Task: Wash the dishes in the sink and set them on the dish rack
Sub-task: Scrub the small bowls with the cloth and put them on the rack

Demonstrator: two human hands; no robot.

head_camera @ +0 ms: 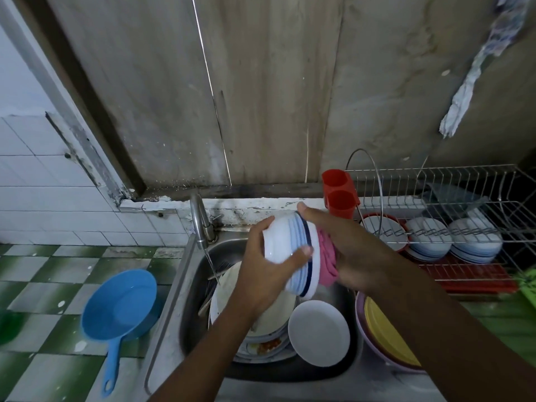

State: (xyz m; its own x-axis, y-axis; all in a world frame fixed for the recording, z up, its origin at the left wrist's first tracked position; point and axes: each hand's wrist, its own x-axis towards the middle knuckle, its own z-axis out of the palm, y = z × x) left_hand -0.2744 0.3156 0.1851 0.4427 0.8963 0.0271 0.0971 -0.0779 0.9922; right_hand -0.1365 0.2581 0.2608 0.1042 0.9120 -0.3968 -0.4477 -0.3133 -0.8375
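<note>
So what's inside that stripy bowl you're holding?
A pink cloth pokes out of the striped bowl, held there by the right hand. The left hand grips the bowl's outside. The bowl's mouth faces away, so its inside is hidden.

One bowl point(285, 250), white with blue bands, is held on its side above the sink point(193, 300), a pink cloth point(327, 264) pressed at its mouth. Soiled plates point(268, 323) are stacked inside; a white plate point(319, 333) is leaned beside them. The wire dish rack point(435, 173) is stocked with stacked bowls point(429, 245).
</note>
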